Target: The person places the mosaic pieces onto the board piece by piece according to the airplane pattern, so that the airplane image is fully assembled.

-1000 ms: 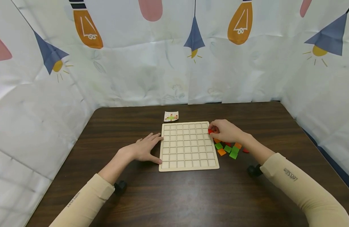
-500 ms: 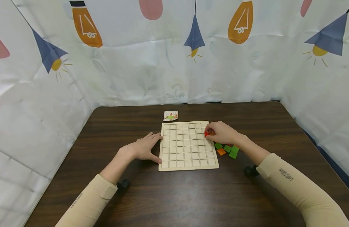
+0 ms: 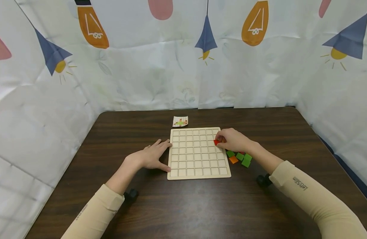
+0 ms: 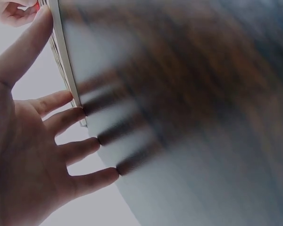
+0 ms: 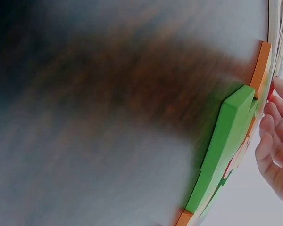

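Note:
A pale wooden grid board point(image 3: 194, 158) lies on the dark table. At its right side my right hand point(image 3: 235, 139) pinches a small red piece point(image 3: 216, 142) between thumb and fingers, over the grid's right column. In the right wrist view the right hand point(image 5: 278, 141) shows at the right edge, a bit of red at its fingertips. My left hand point(image 3: 150, 156) is spread at the board's left edge, thumb and a finger touching it. The left wrist view shows the left hand point(image 4: 42, 150) with fingers spread, fingertips down on the table.
Green pieces point(image 3: 246, 160) and an orange piece point(image 3: 233, 160) lie right of the board, partly under the right hand, with a bit of red among them. A small printed card point(image 3: 180, 121) lies behind the board. A patterned cloth point(image 3: 159, 76) hangs behind the table.
My right hand has moved slightly left and toward me, bringing the red piece from the board's right rim onto the grid. The left hand has stayed in place.

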